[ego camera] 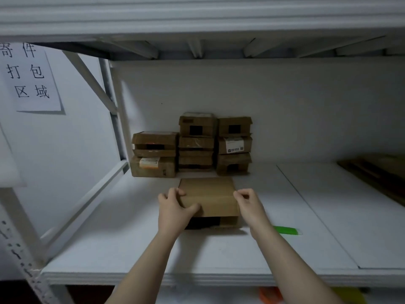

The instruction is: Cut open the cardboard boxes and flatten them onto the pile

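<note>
A brown cardboard box (210, 197) stands on the white shelf (135, 244) in front of me. My left hand (175, 207) grips its left side, with the fingers curled over the top edge and the thumb on the top face. At the box's right top edge my right hand (248, 204) has its fingers curled, pinching the edge. A green box cutter (287, 229) lies on the shelf just right of my right forearm. Flattened cardboard (379, 174) lies at the far right of the shelf.
Several closed cardboard boxes (192, 145) are stacked against the back wall behind the held box. A paper sign (30, 77) hangs on the left wall. Another shelf (197, 16) runs overhead. White rack posts (109, 102) stand at the left.
</note>
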